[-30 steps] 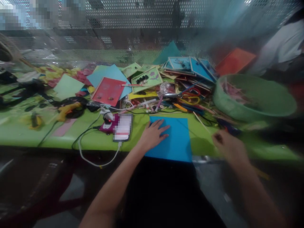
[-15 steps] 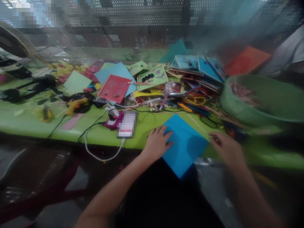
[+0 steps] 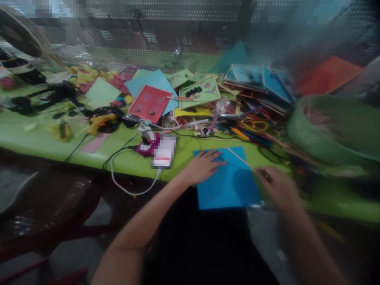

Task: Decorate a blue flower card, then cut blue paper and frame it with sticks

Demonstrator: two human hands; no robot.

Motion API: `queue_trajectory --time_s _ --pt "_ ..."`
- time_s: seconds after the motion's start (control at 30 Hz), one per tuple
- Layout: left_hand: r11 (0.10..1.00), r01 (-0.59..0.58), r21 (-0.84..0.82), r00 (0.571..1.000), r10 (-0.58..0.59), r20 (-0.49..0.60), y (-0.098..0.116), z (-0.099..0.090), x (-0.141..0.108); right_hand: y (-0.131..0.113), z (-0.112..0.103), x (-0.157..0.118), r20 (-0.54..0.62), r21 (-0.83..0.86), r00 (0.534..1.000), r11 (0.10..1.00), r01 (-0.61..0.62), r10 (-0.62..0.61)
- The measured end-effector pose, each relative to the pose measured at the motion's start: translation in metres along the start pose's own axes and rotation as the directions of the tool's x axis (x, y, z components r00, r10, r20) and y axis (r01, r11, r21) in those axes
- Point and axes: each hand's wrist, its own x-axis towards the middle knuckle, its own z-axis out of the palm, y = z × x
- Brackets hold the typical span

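A square sheet of blue paper (image 3: 225, 194) lies at the table's front edge, its near part jutting out over my lap. My left hand (image 3: 204, 166) rests flat on its left side, fingers spread. Pinched in my right hand (image 3: 274, 180) is a thin pale wooden stick (image 3: 240, 157), which slants up and left above the sheet's upper right part. Whether the stick touches the paper I cannot tell. Both hands cast shadows on the blue sheet.
Left of the sheet lie a phone (image 3: 164, 152) on a cable and a purple power adapter (image 3: 145, 147). Behind are a yellow glue gun (image 3: 101, 122), scissors (image 3: 257, 120) and a heap of framed cards (image 3: 200, 93). A green basin (image 3: 332, 154) stands at right.
The blue sheet has turned from a diamond to nearly square with the table edge. My right hand has brought the stick in over the paper. The view has shifted slightly.
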Motion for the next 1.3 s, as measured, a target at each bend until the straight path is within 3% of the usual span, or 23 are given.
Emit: queue_trajectory --time_s 0.1,0.17,0.23,0.3,0.37,0.5,0.7,0.9,1.3 --pt "0.995 -0.088 -0.041 0.996 0.088 0.01 -0.004 -0.003 0.008 -0.001 0.0 0.006 -0.003 -0.004 1.0 1.0 0.029 -0.029" --pt "0.997 -0.07 -0.028 0.997 0.069 -0.039 0.001 -0.003 0.008 -0.002 0.0 0.014 -0.006 -0.008 0.998 0.998 0.057 -0.057" --pt "0.999 0.032 0.009 0.994 -0.031 -0.108 0.013 0.0 0.004 -0.003 0.0 0.025 -0.005 -0.019 0.995 0.995 0.095 -0.095" --pt "0.979 0.201 0.039 0.966 -0.191 -0.175 0.027 0.004 -0.004 -0.006 0.0 0.038 -0.005 -0.03 0.989 0.989 0.145 -0.145" --pt "0.96 0.279 0.025 0.941 -0.269 -0.204 0.037 0.01 -0.014 -0.01 0.0 0.052 -0.001 -0.03 0.979 0.979 0.202 -0.202" --pt "0.976 0.214 -0.032 0.952 -0.216 -0.215 0.037 0.018 -0.026 -0.025 0.005 0.082 0.049 0.005 0.942 0.944 0.331 -0.331" --pt "0.981 0.177 -0.082 0.959 -0.191 -0.209 0.02 0.012 -0.028 -0.036 0.025 0.112 0.094 0.038 0.893 0.898 0.439 -0.441" --pt "0.977 0.173 -0.127 0.954 -0.198 -0.227 0.019 0.012 -0.028 -0.023 0.041 0.117 0.098 0.025 0.862 0.867 0.497 -0.497" --pt "0.966 0.246 -0.074 0.952 -0.255 -0.167 0.018 0.002 -0.02 -0.023 0.045 0.118 0.078 0.029 0.852 0.856 0.517 -0.517"
